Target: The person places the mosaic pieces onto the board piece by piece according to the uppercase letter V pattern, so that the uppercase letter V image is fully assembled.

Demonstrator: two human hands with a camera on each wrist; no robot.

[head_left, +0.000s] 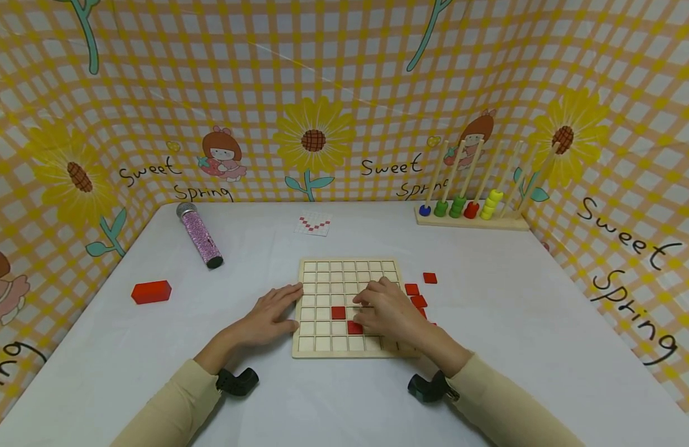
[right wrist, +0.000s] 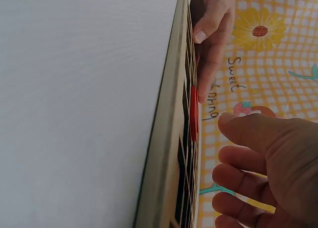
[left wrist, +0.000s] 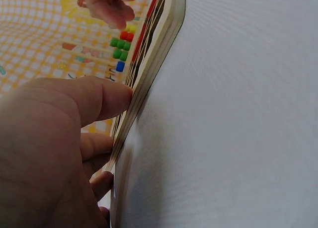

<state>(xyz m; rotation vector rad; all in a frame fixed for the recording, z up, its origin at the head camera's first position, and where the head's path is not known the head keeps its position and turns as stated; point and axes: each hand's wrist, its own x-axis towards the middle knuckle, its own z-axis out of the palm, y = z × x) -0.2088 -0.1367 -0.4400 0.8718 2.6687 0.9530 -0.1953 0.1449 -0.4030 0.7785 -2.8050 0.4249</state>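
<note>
A wooden grid board point(head_left: 350, 273) lies flat in the middle of the white table. Two red tiles point(head_left: 337, 312) sit in its cells. My left hand point(head_left: 277, 310) lies flat on the table, fingers straight, with its thumb point(left wrist: 107, 96) pressing the board's left edge point(left wrist: 154, 54). My right hand point(head_left: 378, 304) rests over the board's right half with loosely bent fingers, and I see nothing held in it. In the right wrist view a red tile point(right wrist: 193, 114) stands out of the board point(right wrist: 169, 138), with the right hand's fingers point(right wrist: 248, 173) hovering beside it.
Three loose red tiles point(head_left: 417, 292) lie right of the board. A red block point(head_left: 151, 292) sits at the left, a pink glitter tube point(head_left: 199, 234) behind it. A red-and-white pattern card point(head_left: 313, 225) lies beyond the board. A bead rack point(head_left: 470, 208) stands back right.
</note>
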